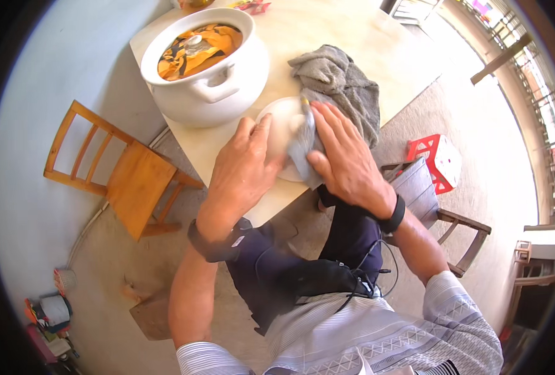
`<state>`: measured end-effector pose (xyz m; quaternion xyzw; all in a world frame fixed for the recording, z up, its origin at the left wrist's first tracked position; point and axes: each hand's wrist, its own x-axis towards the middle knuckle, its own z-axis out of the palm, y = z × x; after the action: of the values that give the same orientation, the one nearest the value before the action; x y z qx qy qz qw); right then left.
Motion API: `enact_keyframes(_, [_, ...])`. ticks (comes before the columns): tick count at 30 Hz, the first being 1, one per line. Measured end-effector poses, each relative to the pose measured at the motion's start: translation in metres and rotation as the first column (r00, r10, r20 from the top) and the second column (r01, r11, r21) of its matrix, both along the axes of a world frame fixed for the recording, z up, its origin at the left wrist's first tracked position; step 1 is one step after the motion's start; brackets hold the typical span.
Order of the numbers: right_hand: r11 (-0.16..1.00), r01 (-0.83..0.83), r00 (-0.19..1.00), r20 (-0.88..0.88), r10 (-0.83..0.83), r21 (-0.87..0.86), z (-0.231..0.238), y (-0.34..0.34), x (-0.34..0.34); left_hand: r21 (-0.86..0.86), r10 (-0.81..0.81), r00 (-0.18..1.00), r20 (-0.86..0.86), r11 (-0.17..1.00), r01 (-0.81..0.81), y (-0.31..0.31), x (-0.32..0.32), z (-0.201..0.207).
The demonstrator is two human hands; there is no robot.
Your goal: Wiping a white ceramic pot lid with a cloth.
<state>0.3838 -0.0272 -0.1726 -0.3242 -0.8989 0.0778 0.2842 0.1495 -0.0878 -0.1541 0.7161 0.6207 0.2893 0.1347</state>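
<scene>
A round white lid [282, 111] with a pale knob is in front of me at the near corner of the table. My left hand [243, 165] grips it by its left side, fingers bent at the rim. A small blue-grey cloth [302, 150] lies against the lid's right part. My right hand [349, 156] presses this cloth, with fingers close together and the thumb below. Beyond my left hand stands a white two-handled pot [212, 94] with orange and black material visible in its round opening. A crumpled grey towel [340, 81] rests just beyond my right hand.
The pale table [390, 37] reaches away from me. A wooden chair [140, 181] stands at the left by the wall. To the right are a grey wooden chair [418, 187] and a red and white plastic stool [440, 164]. A red wrapper [252, 6] lies at the far edge.
</scene>
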Motion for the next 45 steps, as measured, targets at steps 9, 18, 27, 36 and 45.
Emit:
enact_keyframes(9, [0.993, 0.09, 0.995, 0.038, -0.093, 0.071, -0.004, -0.019, -0.007, 0.012, -0.028, 1.0, -0.004, 1.0, 0.028, 0.002, -0.001, -0.002])
enact_keyframes(18, [0.989, 0.005, 0.979, -0.199, -0.034, -0.146, 0.003, 0.018, -0.012, -0.03, -0.096, 0.995, -0.003, 0.995, 0.096, 0.001, -0.014, 0.001])
enact_keyframes(27, [0.99, 0.142, 0.989, -0.029, -0.142, 0.003, -0.005, -0.014, -0.022, -0.009, -0.092, 0.996, 0.016, 0.996, 0.092, 0.003, -0.01, -0.003])
enact_keyframes(36, [0.998, 0.049, 0.991, -0.12, -0.052, -0.024, -0.008, -0.001, -0.006, -0.075, -0.066, 0.998, -0.023, 0.995, 0.064, -0.003, -0.009, 0.006])
enact_keyframes(45, [0.989, 0.131, 0.991, -0.044, -0.128, 0.065, -0.018, 0.033, 0.026, 0.017, -0.072, 0.97, -0.231, 0.997, 0.078, 0.005, 0.005, 0.021])
